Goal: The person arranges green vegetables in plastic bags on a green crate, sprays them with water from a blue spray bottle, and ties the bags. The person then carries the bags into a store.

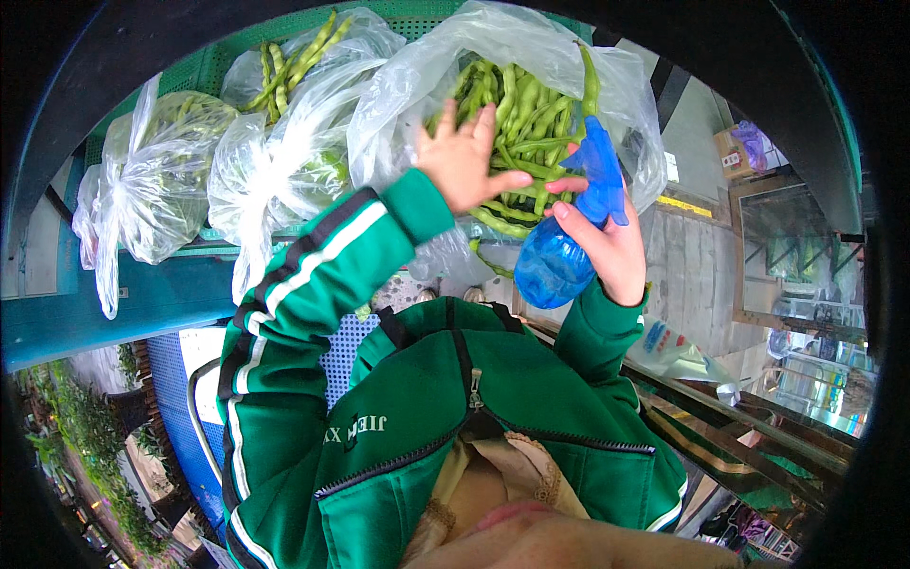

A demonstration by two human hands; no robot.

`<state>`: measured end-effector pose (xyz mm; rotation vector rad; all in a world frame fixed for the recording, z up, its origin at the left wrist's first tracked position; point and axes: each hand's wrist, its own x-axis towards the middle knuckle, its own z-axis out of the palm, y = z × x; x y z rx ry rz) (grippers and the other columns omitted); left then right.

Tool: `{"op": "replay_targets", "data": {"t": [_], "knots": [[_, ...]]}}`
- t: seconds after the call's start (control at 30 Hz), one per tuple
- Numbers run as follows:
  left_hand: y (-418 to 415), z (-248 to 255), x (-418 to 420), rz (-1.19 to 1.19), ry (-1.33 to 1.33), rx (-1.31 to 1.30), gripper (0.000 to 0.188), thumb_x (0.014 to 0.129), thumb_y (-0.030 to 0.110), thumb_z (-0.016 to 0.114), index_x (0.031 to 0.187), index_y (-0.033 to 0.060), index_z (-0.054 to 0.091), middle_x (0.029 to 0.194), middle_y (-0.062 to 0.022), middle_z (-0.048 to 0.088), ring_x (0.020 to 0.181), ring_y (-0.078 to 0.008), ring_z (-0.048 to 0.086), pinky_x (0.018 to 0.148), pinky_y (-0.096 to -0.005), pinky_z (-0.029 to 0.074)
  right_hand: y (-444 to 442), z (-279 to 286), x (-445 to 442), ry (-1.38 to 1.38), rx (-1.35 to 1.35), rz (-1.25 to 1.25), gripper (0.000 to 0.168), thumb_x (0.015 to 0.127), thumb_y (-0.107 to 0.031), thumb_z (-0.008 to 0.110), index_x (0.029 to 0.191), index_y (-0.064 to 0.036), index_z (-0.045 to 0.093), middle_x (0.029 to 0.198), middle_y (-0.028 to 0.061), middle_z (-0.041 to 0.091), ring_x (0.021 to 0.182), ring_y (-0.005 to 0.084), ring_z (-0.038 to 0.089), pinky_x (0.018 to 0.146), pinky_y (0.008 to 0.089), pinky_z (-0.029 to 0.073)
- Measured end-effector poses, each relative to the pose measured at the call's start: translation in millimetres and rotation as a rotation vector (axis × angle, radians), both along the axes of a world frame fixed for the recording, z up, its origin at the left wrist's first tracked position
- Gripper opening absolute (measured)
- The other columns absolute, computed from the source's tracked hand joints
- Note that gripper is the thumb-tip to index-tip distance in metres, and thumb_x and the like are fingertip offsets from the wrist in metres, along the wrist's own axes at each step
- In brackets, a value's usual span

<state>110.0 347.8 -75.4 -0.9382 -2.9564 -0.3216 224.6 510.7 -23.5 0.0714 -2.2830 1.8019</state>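
My left hand (462, 160) is spread flat, fingers apart, over a heap of green bean pods (530, 107) in an open clear plastic bag (391, 107). Its fingertips are slightly blurred, and I cannot tell whether they touch the pods. My right hand (615, 252) is wrapped around the neck of a blue spray bottle (554, 263) at the right side of the bag. The bottle's blue trigger head (601, 171) has its nozzle end towards the pods. One long pod (589, 78) sticks out just beyond the trigger head.
To the left sit two knotted clear bags of greens, one at the far left (163, 171) and one nearer (274, 178). More pods (291, 67) lie behind them. Under the bags is a green perforated crate (419, 27). A blue perforated seat (348, 345) stands below.
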Motion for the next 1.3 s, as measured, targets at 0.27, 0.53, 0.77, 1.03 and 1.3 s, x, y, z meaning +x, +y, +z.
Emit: {"op": "replay_targets", "data": {"t": [0.27, 0.53, 0.77, 1.03, 1.3], "knots": [[-36, -1, -73, 0.11, -0.163, 0.325, 0.055, 0.078, 0.058, 0.055, 0.111, 0.0149, 0.06, 0.108, -0.0178, 0.058, 0.1, -0.0344, 0.055, 0.085, -0.0422, 0.044, -3, -5, -2, -0.014, -0.138, 0.013, 0.039, 0.072, -0.005, 0.069, 0.108, 0.001, 0.056, 0.125, 0.0113, 0.045, 0.096, 0.0184, 0.057, 0.081, 0.0312, 0.044], [-29, -14, -103, 0.175, -0.084, -0.157, 0.037, 0.074, 0.039, 0.068, 0.093, 0.0072, 0.065, 0.092, -0.0134, 0.065, 0.085, -0.0324, 0.062, 0.074, -0.0407, 0.048, 2, -7, -3, 0.032, -0.022, 0.027, 0.026, 0.071, -0.011, 0.071, 0.093, 0.0, 0.062, 0.124, 0.0136, 0.047, 0.11, 0.0251, 0.05, 0.089, 0.0341, 0.04], [-25, -18, -128, 0.221, -0.419, 0.126, 0.036, 0.07, 0.029, 0.07, 0.096, 0.0038, 0.065, 0.093, -0.0098, 0.066, 0.087, -0.0237, 0.06, 0.078, -0.0365, 0.047, 17, -8, -3, 0.068, 0.269, 0.132, 0.059, 0.077, 0.003, 0.061, 0.131, 0.0, 0.037, 0.132, 0.0112, 0.04, 0.099, 0.0181, 0.055, 0.077, 0.0319, 0.051], [-39, 14, -135, 0.217, -0.486, 0.764, 0.021, 0.081, 0.02, 0.061, 0.099, 0.0094, 0.065, 0.09, -0.0009, 0.062, 0.077, -0.0161, 0.052, 0.068, -0.0316, 0.043, 14, -4, -2, 0.022, 0.054, 0.076, 0.024, 0.07, -0.012, 0.071, 0.09, -0.003, 0.062, 0.122, 0.0151, 0.048, 0.115, 0.0305, 0.046, 0.095, 0.0387, 0.036], [-50, -10, -166, 0.125, -0.701, 0.828, 0.018, 0.085, 0.025, 0.058, 0.087, 0.0072, 0.062, 0.065, 0.0029, 0.048, 0.053, -0.008, 0.038, 0.049, -0.0252, 0.033, 17, -6, -6, 0.045, 0.05, 0.1, 0.023, 0.07, -0.013, 0.072, 0.089, -0.003, 0.062, 0.122, 0.015, 0.049, 0.114, 0.0306, 0.046, 0.095, 0.0387, 0.035]]}}
